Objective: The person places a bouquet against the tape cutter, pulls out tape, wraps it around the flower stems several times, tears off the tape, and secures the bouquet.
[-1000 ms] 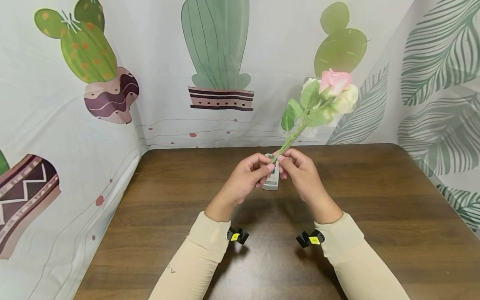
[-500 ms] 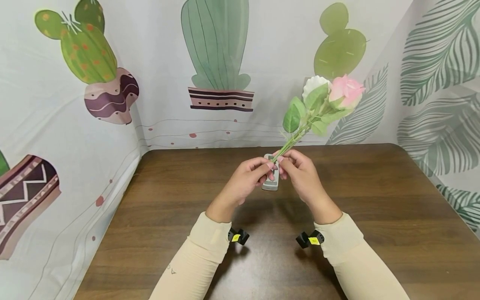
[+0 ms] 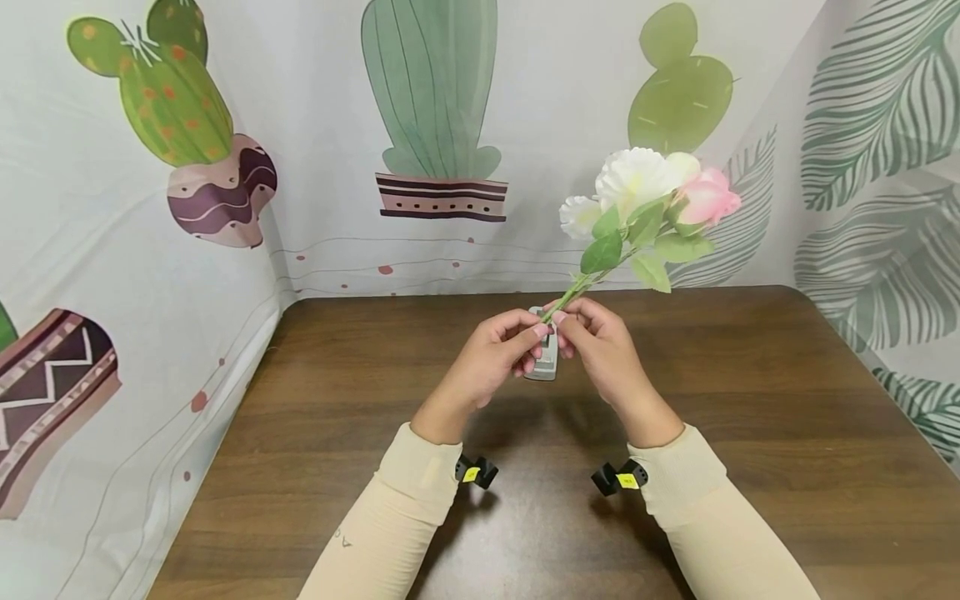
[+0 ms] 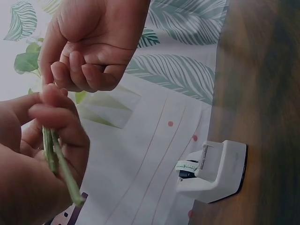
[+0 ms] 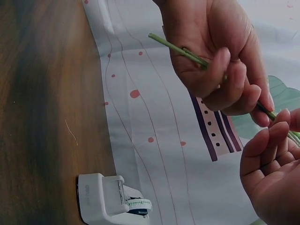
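A small bunch of flowers, with white blossoms [image 3: 633,179] and a pink rose [image 3: 708,198], leans up and to the right in the head view. Its green stems [image 3: 576,289] run down between both hands. My left hand [image 3: 495,354] pinches them near the lower end, fingers curled around them; the cut ends [image 5: 164,42] stick out past that hand in the right wrist view. Just above, my right hand [image 3: 603,350] pinches the same stems between thumb and fingertips. Behind and below the hands stands a white tape dispenser [image 4: 229,173], partly covered by fingers in the head view.
The brown wooden table [image 3: 315,467] reaches back to a white cloth backdrop [image 3: 315,100] printed with cacti and leaves. Black wrist cameras sit by both sleeves. A thin pale thread [image 5: 71,132] lies on the wood in the right wrist view.
The bunch has turned about its stems: white blossoms have come round to face the head camera, and the pink rose has shifted right and down. Both hands have stayed nearly in place.
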Tool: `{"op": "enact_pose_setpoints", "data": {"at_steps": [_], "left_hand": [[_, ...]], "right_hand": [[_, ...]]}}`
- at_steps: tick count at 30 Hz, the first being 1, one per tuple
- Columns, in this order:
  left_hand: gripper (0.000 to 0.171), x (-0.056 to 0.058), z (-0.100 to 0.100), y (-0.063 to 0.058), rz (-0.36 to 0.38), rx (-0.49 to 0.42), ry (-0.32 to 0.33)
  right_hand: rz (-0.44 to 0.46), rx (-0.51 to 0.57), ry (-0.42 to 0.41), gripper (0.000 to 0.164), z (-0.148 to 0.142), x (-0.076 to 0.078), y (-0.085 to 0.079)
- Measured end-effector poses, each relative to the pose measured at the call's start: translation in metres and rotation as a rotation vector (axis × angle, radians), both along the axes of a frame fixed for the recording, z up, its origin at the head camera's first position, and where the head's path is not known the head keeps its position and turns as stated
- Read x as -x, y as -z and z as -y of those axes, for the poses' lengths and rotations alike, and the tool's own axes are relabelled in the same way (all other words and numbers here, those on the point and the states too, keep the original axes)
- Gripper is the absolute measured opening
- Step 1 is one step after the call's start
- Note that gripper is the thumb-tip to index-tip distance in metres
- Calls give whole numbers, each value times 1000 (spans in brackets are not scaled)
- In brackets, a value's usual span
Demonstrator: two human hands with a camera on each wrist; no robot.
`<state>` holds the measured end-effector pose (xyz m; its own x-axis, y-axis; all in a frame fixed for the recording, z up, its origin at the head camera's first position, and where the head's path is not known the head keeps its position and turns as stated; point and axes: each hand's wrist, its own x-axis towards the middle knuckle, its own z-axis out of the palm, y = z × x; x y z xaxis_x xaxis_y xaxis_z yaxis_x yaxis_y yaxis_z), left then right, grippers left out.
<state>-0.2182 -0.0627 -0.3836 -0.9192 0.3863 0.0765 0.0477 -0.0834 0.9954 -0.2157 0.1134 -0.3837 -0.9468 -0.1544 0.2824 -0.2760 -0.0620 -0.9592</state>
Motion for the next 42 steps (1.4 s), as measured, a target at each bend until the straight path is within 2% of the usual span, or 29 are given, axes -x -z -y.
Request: {"op": "enact_pose_setpoints", "data": {"at_steps": [6,12,18,30,42], "left_hand": [[25,0,0,-1,-18,7,-34],[26,0,-1,1,-26,53,-84],[27,0,-1,2,-52,59,-105],[23,0,0,0,-44,66,-137],[26,-3,-5,0,-40,143,-194]], "right_hand": [[5,13,2,16,2,1,0],[15,12,13,21,2,0,1],[15,-5,17,24,2,0,0],[30,-54,42,20,3,-2,-2],[55,-53,61,24,2,-2,0]]}}
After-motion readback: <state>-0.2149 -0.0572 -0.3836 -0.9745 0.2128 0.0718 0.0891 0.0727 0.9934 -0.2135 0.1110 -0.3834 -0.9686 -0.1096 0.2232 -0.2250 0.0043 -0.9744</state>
